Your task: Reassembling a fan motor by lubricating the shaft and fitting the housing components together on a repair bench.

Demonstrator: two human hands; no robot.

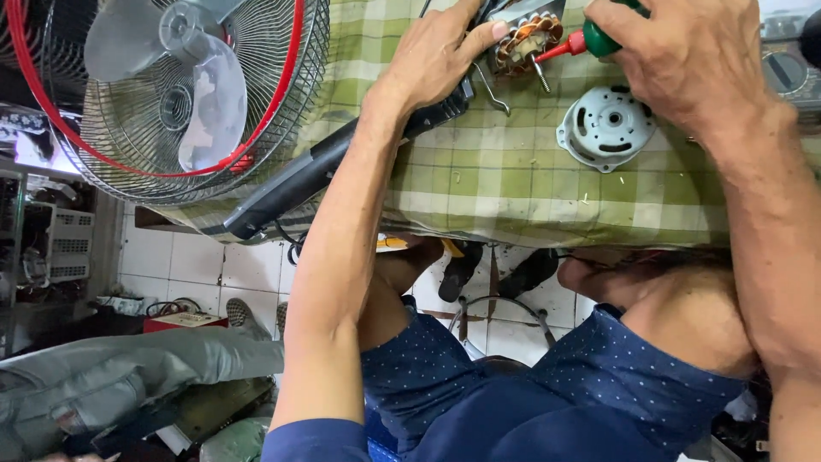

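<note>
**A:** Where is the motor in all this?

**B:** Top centre of the frame, on the checked green cloth of the desk [479, 180]. The motor [528, 38] is a ring of copper windings with a steel shaft pointing down-right toward the lower edge of the picture.

**A:** And the hands?

**B:** The left hand [436, 56] comes up from lower centre and its fingertips are closed against the motor's left side, steadying it. The right hand [684, 60] enters from the right and is clenched round a green-handled screwdriver [590, 41].

**A:** How does the tool lie?

**B:** Its long axis runs nearly level, handle at the right, red collar and tip at the left, and the tip meets the motor just beside the shaft. So the motor sits between the two hands, the left touching it directly, the right reaching it only through the tool.

**A:** Anything else close by?

**B:** A grey round cover [605, 127] lies flat on the cloth just below the right hand, apart from the motor. A bent metal hook [492, 90] rests below the motor. A black bar [342, 162] runs diagonally under the left forearm toward the lower left.

**A:** Packages, labels, signs?

**B:** No readable signs that I can tell. A fan [180, 85] with a wire cage and red rim fills the upper left. A red flat box [184, 321] sits on the tiled floor at lower left, and white slotted crates [73, 244] stand at the left edge.
</note>
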